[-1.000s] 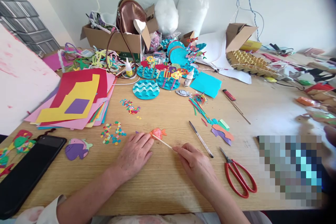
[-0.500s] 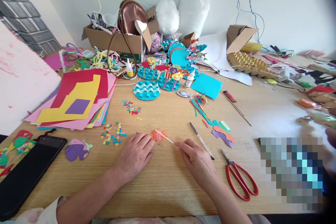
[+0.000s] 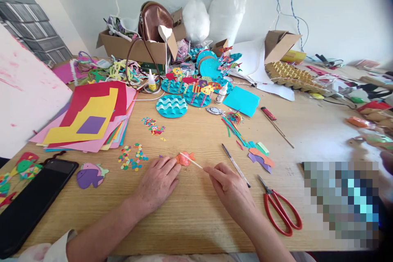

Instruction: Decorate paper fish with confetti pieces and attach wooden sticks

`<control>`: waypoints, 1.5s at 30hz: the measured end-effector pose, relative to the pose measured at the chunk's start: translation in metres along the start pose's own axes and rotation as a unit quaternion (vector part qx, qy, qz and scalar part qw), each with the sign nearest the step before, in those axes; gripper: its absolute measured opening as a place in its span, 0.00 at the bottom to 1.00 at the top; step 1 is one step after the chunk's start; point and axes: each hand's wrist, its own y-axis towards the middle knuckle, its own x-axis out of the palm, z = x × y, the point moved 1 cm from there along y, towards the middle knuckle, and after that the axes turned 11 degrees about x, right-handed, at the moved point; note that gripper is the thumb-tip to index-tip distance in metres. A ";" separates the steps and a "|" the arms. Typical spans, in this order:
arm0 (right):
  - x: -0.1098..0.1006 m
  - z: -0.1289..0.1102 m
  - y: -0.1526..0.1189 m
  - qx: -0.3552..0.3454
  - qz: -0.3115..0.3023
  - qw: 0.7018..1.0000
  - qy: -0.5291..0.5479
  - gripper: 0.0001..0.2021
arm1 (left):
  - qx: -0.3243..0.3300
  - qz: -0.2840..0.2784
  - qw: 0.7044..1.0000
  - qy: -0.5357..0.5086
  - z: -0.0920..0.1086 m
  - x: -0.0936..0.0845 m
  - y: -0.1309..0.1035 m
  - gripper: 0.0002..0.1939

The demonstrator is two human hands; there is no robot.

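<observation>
A small orange-pink paper fish (image 3: 186,161) lies flat on the wooden table in front of me. My left hand (image 3: 159,183) rests on the tabletop just left of it, fingers stretched out, the fingertips at the fish's left edge. Between thumb and forefinger, my right hand (image 3: 229,184) pinches a thin pale stick (image 3: 195,163). The stick slants across the fish, its far tip over the fish's upper part. Whether the tip presses on the paper I cannot tell. A pen (image 3: 236,165) lies just beyond my right hand, and red-handled scissors (image 3: 281,206) lie to its right.
Round confetti (image 3: 133,156), a purple fish cutout (image 3: 90,175) and a black phone (image 3: 38,204) lie leftward. Coloured sheets (image 3: 92,114) are stacked behind. Farther back are glue bottles (image 3: 221,94), a wavy blue disc (image 3: 171,106) and a cardboard box (image 3: 135,47). Paper scraps (image 3: 260,157) lie right.
The tip of the stick has shifted very slightly to the left over the fish. Both hands stay nearly where they were.
</observation>
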 end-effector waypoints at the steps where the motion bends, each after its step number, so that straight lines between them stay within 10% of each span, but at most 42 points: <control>1: 0.000 0.000 0.000 -0.002 -0.003 1.000 -0.001 0.16 | 0.001 0.000 1.000 0.001 0.000 0.000 0.000 0.17; 45: 0.003 0.008 -0.002 0.007 0.006 1.000 0.006 0.17 | 0.003 0.000 1.000 0.005 0.000 0.000 0.000 0.17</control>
